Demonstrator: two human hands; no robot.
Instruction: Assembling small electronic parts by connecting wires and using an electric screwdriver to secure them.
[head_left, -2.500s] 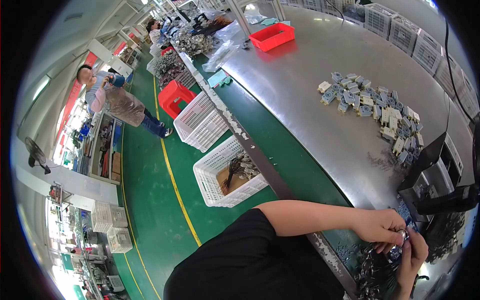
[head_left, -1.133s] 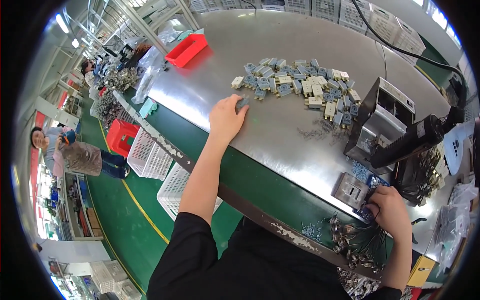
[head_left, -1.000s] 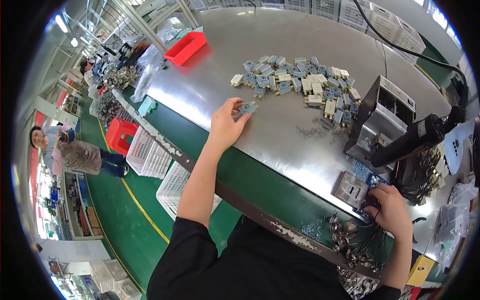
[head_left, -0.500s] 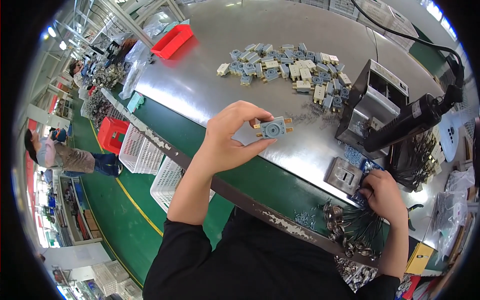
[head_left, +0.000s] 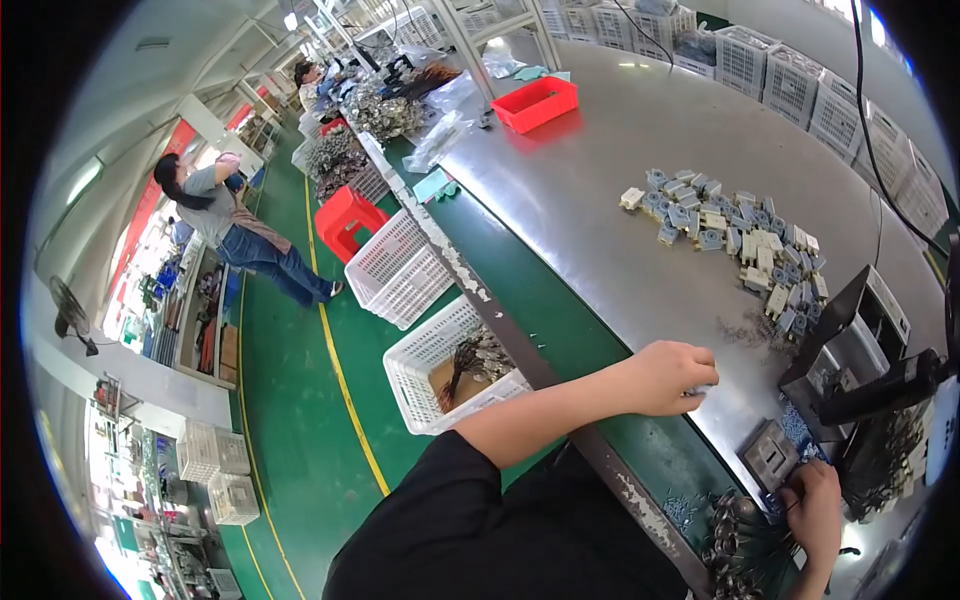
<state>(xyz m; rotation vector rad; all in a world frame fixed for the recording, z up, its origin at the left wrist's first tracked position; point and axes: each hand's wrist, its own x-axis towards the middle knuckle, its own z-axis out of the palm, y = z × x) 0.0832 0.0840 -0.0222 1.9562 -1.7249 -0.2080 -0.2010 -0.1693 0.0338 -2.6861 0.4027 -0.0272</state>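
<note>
My left hand (head_left: pixel 668 378) is closed over the near edge of the metal table. It grips a small grey plastic block with brass tabs (head_left: pixel 699 390), now mostly hidden by the fingers. Just beyond that hand lies a metal fixture (head_left: pixel 769 456) with a slot in its top. At the lower right, my right hand (head_left: pixel 815 503) has its fingers curled down at a dark blue tray beside the fixture; what they pinch, if anything, is hidden. Tiny bluish screws (head_left: pixel 796 424) lie between the fixture and a metal box (head_left: pixel 850 335). A black power screwdriver (head_left: pixel 880 395) reaches over them.
Grey and cream blocks (head_left: pixel 763 258) lie piled mid-table, with small springs (head_left: pixel 752 330) nearby. A red tray (head_left: pixel 536 104) sits farther back. White baskets (head_left: pixel 400 375) and a red stool (head_left: pixel 345 215) stand left of the table. Another person (head_left: pixel 225 205) stands in the aisle.
The view has swung left, so the table sits farther right. My left hand has brought the grey block nearer the fixture and turned, covering it. My right hand stays by the blue tray.
</note>
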